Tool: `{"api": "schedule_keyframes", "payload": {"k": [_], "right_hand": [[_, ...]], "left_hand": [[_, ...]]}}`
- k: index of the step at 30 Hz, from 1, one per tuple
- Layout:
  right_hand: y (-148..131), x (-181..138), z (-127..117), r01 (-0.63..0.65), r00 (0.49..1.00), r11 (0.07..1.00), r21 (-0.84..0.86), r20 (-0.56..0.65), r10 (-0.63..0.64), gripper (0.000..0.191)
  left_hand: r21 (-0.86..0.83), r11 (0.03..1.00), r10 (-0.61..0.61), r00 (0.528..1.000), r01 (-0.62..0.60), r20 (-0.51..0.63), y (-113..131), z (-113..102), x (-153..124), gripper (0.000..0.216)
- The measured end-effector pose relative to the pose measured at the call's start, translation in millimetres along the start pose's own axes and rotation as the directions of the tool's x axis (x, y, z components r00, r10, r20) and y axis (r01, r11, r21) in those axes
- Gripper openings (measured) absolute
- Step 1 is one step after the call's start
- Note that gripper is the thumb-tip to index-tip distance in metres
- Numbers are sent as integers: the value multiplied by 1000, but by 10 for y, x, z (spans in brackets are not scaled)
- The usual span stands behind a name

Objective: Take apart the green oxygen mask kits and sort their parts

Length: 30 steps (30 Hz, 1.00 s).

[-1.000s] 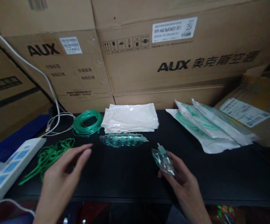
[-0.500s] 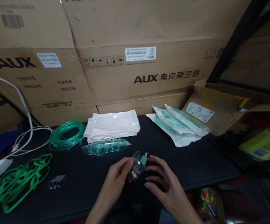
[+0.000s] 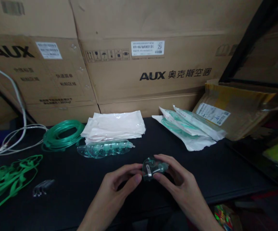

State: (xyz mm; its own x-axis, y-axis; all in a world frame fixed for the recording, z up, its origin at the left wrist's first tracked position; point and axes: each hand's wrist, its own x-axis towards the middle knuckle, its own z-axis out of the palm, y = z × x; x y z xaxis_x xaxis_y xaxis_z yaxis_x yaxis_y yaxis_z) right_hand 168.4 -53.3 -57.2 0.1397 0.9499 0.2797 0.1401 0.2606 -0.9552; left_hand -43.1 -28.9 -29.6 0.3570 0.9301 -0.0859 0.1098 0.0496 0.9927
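Observation:
A clear green-tinted plastic mask [image 3: 153, 166] with a small metal strip is held between both hands above the black table [image 3: 81, 192]. My left hand [image 3: 118, 186] pinches its left side with thumb and fingers. My right hand [image 3: 177, 181] wraps round its right side. A row of stacked clear masks [image 3: 104, 148] lies just behind them. Small metal clips [image 3: 42, 187] lie to the left of my left hand.
A coil of green tubing [image 3: 61, 134], a pile of green straps [image 3: 6, 179], a stack of white bags [image 3: 115, 126] and sealed packets [image 3: 189, 128] lie on the table. White cables [image 3: 16, 106] run at the left. Cardboard boxes [image 3: 153, 70] wall the back.
My left hand came over from the green straps and joined the right on the mask. The mask has been turned so its metal strip faces me. The view shifted right.

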Motion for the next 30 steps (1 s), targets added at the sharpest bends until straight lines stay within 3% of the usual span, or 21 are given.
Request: {"api": "schedule_keyframes", "payload": {"k": [4,9,15,20,25,30], "right_hand": [[-13,-51,9,20,999,997,-79,39,-17,34],[-10,-40,36,82,995,987,-135,75,-73,30],[-1,9,68,185,980,963,-195,104,-167,27],[-30,-3,113,170,980,967,-190,135,-146,24],[-42,-8,139,130,986,968,-213,131,-103,24],[-45,-25,143,177,980,950,-259,138,-145,22]], "left_hand": [[9,999,32,998,-31,-51,-94,56,-81,30],[-30,999,28,1000,-28,10,-114,84,-106,28],[5,999,45,996,-45,-72,-131,73,-97,30],[-22,999,42,997,-44,-71,-146,91,-101,28],[57,998,4,994,3,-112,-115,127,-88,27],[107,994,28,994,-17,-110,-92,139,-99,20]]}}
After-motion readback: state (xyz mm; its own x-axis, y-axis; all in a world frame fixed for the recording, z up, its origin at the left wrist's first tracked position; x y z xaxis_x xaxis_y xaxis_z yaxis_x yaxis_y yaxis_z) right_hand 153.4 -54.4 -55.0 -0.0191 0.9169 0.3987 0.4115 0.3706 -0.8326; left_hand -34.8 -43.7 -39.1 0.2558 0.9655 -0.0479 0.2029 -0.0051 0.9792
